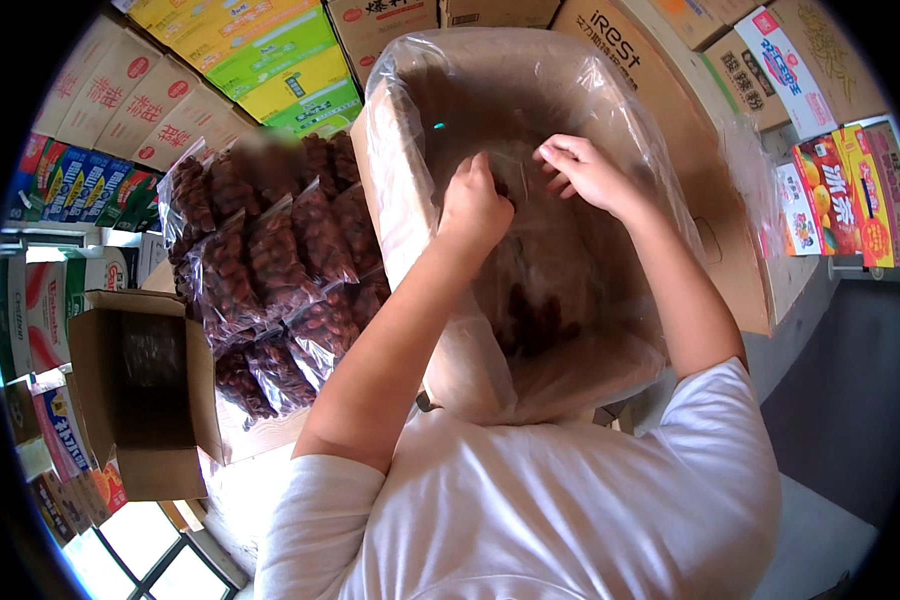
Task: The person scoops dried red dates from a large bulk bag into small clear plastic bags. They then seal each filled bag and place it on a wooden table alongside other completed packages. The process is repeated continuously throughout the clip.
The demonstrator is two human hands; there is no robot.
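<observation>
A large cardboard box [395,200] lined with a clear plastic bag [650,150] stands in front of me. Both hands are inside its opening. My left hand [475,205] is closed, fingers curled round dark red dried dates [502,188] that show at its edge. To its right, my right hand [582,172] hangs open with loosely bent fingers apart, nothing seen in them. Lower in the box lies a small heap of dried dates [540,320]. Thin clear plastic shows faintly between the hands, its shape unclear.
Left of the box, several clear bags of dried dates [275,245] lie stacked in rows. An open small carton [150,400] stands beside them. Stacked cartons [270,60] line the back; a drink carton [840,190] and other boxes sit at the right. A cardboard sheet [715,200] leans there.
</observation>
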